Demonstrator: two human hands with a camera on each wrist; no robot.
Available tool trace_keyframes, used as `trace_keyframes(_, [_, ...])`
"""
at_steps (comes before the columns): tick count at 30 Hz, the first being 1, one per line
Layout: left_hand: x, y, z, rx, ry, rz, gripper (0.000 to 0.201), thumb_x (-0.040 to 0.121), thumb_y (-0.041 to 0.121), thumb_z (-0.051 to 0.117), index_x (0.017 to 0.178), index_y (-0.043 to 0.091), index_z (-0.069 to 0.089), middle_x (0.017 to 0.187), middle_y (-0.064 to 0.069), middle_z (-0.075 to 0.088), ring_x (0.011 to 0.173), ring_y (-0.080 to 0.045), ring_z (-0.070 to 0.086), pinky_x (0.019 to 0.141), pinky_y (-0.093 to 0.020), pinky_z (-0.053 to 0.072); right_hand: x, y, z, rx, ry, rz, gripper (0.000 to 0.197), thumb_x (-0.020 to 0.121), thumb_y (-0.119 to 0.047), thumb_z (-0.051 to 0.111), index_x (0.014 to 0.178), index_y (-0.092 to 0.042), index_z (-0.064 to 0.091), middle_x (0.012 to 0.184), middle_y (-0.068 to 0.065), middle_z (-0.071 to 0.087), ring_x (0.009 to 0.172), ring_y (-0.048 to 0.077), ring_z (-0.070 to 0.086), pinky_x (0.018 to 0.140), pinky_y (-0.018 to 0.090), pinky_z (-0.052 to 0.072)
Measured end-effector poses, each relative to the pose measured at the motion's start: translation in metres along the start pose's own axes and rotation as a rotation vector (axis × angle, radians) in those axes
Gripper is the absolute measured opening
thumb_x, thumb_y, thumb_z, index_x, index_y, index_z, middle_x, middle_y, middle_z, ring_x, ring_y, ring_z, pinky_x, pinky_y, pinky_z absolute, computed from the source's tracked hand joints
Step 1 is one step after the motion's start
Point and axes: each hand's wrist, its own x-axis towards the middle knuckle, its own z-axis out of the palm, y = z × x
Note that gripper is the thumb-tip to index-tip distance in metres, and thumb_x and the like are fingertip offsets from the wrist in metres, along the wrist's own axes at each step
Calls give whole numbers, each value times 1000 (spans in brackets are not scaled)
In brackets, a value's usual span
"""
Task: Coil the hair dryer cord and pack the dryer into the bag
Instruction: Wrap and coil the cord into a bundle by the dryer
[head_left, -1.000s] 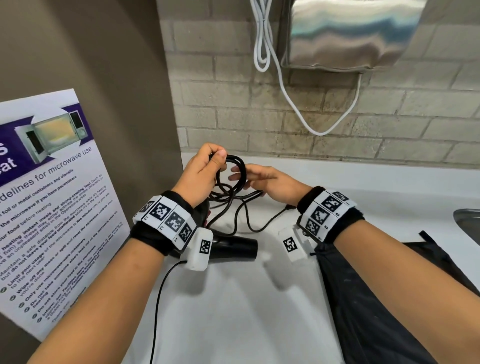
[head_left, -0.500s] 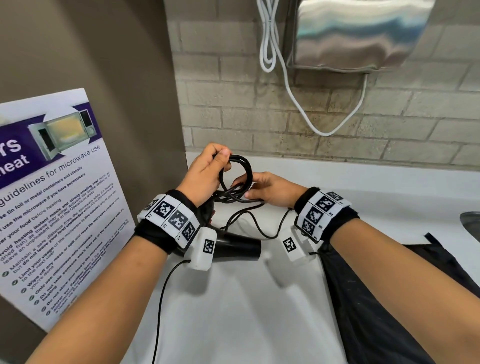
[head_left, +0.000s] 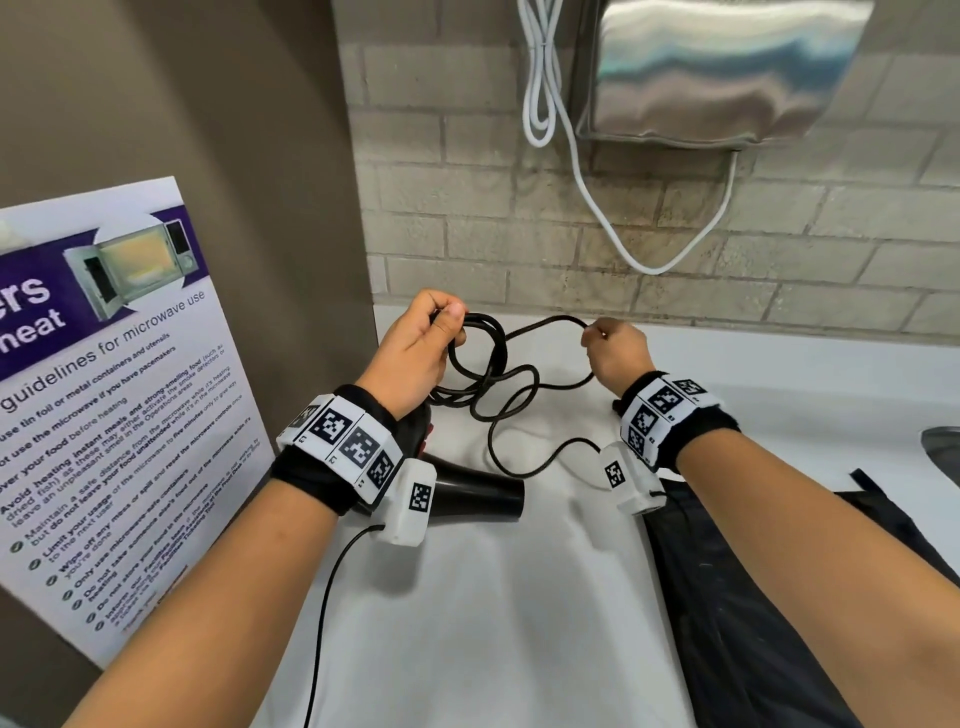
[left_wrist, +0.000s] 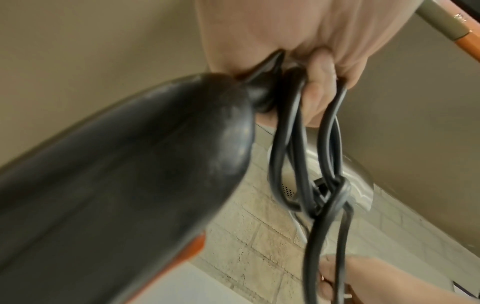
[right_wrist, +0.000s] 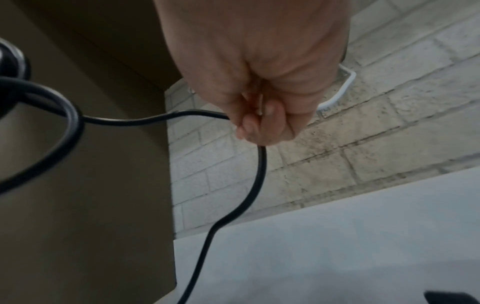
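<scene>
Here the left hand (head_left: 415, 353) grips the coiled cord (head_left: 483, 358); the right hand (head_left: 618, 353) pinches its loose length

At the left of the head view I read a white-and-purple poster (head_left: 111, 395) standing on the tabletop against the wall. Its heading says "guidelines for microwave use" below a microwave photo; large cut-off white letters read "ers" and "heat". The bulleted lines beneath are only partly legible.
</scene>
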Motion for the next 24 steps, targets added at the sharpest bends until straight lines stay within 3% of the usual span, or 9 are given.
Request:
trace_keyframes(4, [4,-2,0,-1,22,-20,20,100,18,34,84,20,46,72,1,46,37,0,32,37,-14,25,2,13,15,-38,-100,116,28,91,-8,40,103,4,62,96,19,60,83,26,54,59,28,40])
trace_keyframes(6, [5,-2,1,9,29,-25,20,100,19,34,84,21,46,72,1,46,36,0,30,37,-15,24,-5,12,25,-30,-190,115,29,90,-5,43,114,1,59,105,21,62,79,27,56,55,21,42])
trace_keyframes(8, [6,-2,1,22,36,-24,20,100,20,35,84,21,46,72,2,46,37,0,31,38,-14,25,-16,5,30,-4,-172,11,36,90,-7,48,126,-9,52,116,17,54,85,26,56,72,22,47])
trace_keyframes(10, [6,-3,1,22,51,-29,20,100,21,35,83,22,47,72,2,46,38,1,33,38,-12,26,-30,-10,31,45,-105,-164,33,93,-12,49,125,-12,52,118,12,49,101,24,53,90,25,40])
trace_keyframes(13, [8,-4,2,-5,85,-40,21,100,22,35,82,23,46,72,2,47,39,2,33,37,-12,26,-50,-26,31,292,-213,-267,30,97,-18,43,123,-7,53,108,8,53,88,16,52,82,28,47])
trace_keyframes(16, [11,-4,4,-34,119,-45,22,100,22,35,81,23,45,72,1,46,36,2,33,37,-13,26,-66,-23,29,254,-248,-427,45,95,-31,46,136,-17,40,131,3,40,94,8,50,83,15,45])
trace_keyframes(19, [14,-4,6,-70,147,-54,22,100,21,34,81,22,44,72,1,45,34,1,31,36,-14,24,-80,-18,26,123,-273,-592,63,82,-53,41,136,-20,39,135,-2,36,93,0,47,76,1,35])
trace_keyframes(21, [16,-4,6,-57,160,-59,22,100,23,35,81,23,44,72,2,46,33,1,30,36,-15,25,-86,-18,26,122,-336,-564,69,78,-52,49,135,-15,38,132,0,43,105,1,44,82,2,32])
trace_keyframes(24, [18,-5,5,-25,179,-69,21,100,26,36,81,25,45,73,4,46,35,1,30,37,-16,27,-93,-21,28,196,-368,-487,60,73,-40,62,124,-21,36,120,-7,43,108,5,44,85,9,36])
